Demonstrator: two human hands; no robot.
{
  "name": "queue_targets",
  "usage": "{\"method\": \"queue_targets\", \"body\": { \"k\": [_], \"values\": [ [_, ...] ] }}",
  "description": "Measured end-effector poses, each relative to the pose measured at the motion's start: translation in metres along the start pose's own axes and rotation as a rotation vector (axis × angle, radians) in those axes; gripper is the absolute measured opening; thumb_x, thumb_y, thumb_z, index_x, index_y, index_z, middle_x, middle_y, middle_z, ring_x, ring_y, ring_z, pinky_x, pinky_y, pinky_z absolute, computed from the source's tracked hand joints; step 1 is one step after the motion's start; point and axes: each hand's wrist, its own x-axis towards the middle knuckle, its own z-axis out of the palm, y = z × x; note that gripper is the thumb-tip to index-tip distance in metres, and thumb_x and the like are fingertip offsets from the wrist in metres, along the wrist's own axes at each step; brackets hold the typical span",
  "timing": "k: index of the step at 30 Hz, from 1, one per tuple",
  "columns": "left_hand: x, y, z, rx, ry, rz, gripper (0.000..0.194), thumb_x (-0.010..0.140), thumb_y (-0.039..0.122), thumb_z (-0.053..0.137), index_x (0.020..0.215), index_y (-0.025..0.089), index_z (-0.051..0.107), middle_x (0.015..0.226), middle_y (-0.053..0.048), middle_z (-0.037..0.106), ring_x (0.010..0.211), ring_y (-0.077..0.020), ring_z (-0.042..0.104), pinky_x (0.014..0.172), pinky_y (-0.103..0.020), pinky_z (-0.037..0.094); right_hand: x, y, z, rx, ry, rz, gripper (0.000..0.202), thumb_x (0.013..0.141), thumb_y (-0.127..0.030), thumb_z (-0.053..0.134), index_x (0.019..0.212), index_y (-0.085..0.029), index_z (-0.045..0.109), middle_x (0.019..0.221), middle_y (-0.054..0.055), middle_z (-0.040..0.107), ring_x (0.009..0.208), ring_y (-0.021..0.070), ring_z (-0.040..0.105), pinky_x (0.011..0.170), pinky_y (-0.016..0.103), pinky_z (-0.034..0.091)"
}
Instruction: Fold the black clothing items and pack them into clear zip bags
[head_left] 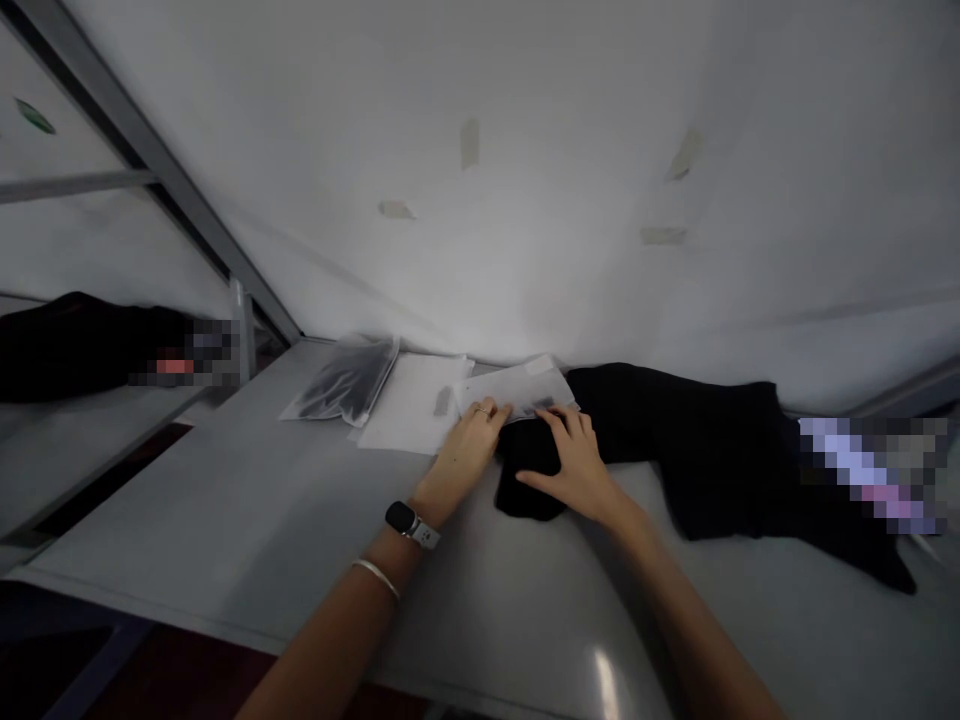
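Grey table (247, 520), bearing black cloth (697, 440) along its far edge. Both forearms stretched forward over it. Right hand (577, 470) flat, fingers spread, pressing a folded black piece (529, 470). Left hand (465, 455) half curled, fingertips on a clear bag (517, 392) just behind that piece. Bag's label too blurred to read. Watch (409, 522) on left wrist.

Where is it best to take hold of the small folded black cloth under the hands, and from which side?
Probably the near edge of the folded black cloth, from the person's side: it lies flat and bare there, while its far end meets the clear bag.
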Motion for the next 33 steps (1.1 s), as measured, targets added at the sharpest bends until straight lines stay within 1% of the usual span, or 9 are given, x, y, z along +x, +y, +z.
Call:
{"method": "queue_targets", "body": {
  "k": [3,6,10,15,19,23,27,30,33],
  "values": [
    [-0.001,-0.002,0.005,-0.031,0.011,0.022,0.043,0.089,0.004,0.041,0.129,0.018,0.05,0.106,-0.007,0.056,0.098,-0.02,0.054,0.086,-0.033,0.05,-0.003,0.014,-0.011,0.004,-0.124,-0.071,0.099,0.058,-0.052,0.08,0.141,-0.025,0.034,0.146,0.012,0.037,0.131,0.039,0.03,0.1,0.057,0.036],
    [0.0,0.002,0.008,-0.037,0.033,0.027,0.041,0.092,0.008,0.041,0.131,0.019,0.049,0.103,-0.006,0.057,0.096,-0.0196,0.054,0.086,-0.033,0.05,-0.003,0.02,-0.012,0.001,-0.142,-0.085,0.098,0.057,-0.046,0.084,0.139,-0.026,0.035,0.143,0.012,0.041,0.137,0.0389,0.024,0.104,0.059,0.032],
    [0.0,0.011,0.005,0.0,0.037,0.037,0.043,0.091,0.008,0.043,0.133,0.016,0.048,0.102,-0.007,0.059,0.096,-0.0214,0.054,0.084,-0.033,0.05,0.001,0.015,0.001,0.03,-0.039,-0.059,0.084,0.058,-0.037,0.084,0.129,-0.018,0.042,0.129,0.016,0.049,0.132,0.0346,0.037,0.105,0.051,0.036],
    [-0.005,0.025,0.001,0.017,0.104,0.126,0.045,0.09,0.005,0.039,0.132,0.017,0.048,0.105,-0.007,0.06,0.1,-0.022,0.053,0.083,-0.035,0.051,0.004,0.006,0.01,-0.095,0.095,-0.01,0.059,0.062,-0.027,0.078,0.113,-0.016,0.05,0.111,0.014,0.056,0.104,0.0314,0.055,0.091,0.045,0.045],
    [-0.008,0.031,0.003,0.015,0.158,0.213,0.04,0.093,0.008,0.038,0.13,0.015,0.049,0.098,-0.006,0.059,0.098,-0.0211,0.054,0.085,-0.034,0.051,0.006,0.004,0.008,-0.228,0.209,0.031,0.038,0.066,-0.026,0.07,0.099,-0.016,0.054,0.094,0.01,0.059,0.088,0.0279,0.056,0.076,0.038,0.044],
    [-0.008,0.029,0.007,-0.008,0.172,0.21,0.041,0.094,0.01,0.038,0.132,0.019,0.047,0.099,-0.006,0.057,0.096,-0.0207,0.054,0.082,-0.033,0.052,0.007,0.0,0.006,-0.314,0.264,0.014,0.024,0.073,-0.026,0.065,0.094,-0.018,0.057,0.089,0.008,0.061,0.086,0.0261,0.056,0.076,0.037,0.04],
    [-0.005,0.018,0.009,-0.048,0.144,0.041,0.047,0.089,0.006,0.041,0.132,0.023,0.048,0.104,-0.006,0.055,0.099,-0.0212,0.053,0.085,-0.035,0.052,0.006,0.003,0.003,-0.215,0.194,0.053,0.032,0.071,-0.035,0.072,0.093,-0.019,0.057,0.095,0.009,0.06,0.093,0.0291,0.054,0.08,0.042,0.042],
    [-0.003,0.006,0.012,-0.066,0.106,-0.112,0.048,0.084,0.003,0.046,0.127,0.022,0.051,0.11,-0.008,0.054,0.102,-0.0225,0.053,0.088,-0.038,0.051,0.003,0.015,-0.007,0.057,0.085,0.012,0.054,0.065,-0.041,0.079,0.108,-0.019,0.053,0.113,0.011,0.055,0.108,0.03,0.051,0.088,0.045,0.045],
    [-0.003,-0.001,0.017,-0.097,0.082,-0.158,0.045,0.085,0.005,0.047,0.128,0.017,0.05,0.122,-0.012,0.053,0.111,-0.0241,0.053,0.096,-0.042,0.048,-0.001,0.028,-0.02,0.264,-0.068,-0.054,0.063,0.07,-0.037,0.077,0.124,-0.025,0.046,0.13,0.009,0.048,0.124,0.0272,0.046,0.101,0.046,0.041]
  ]
}}
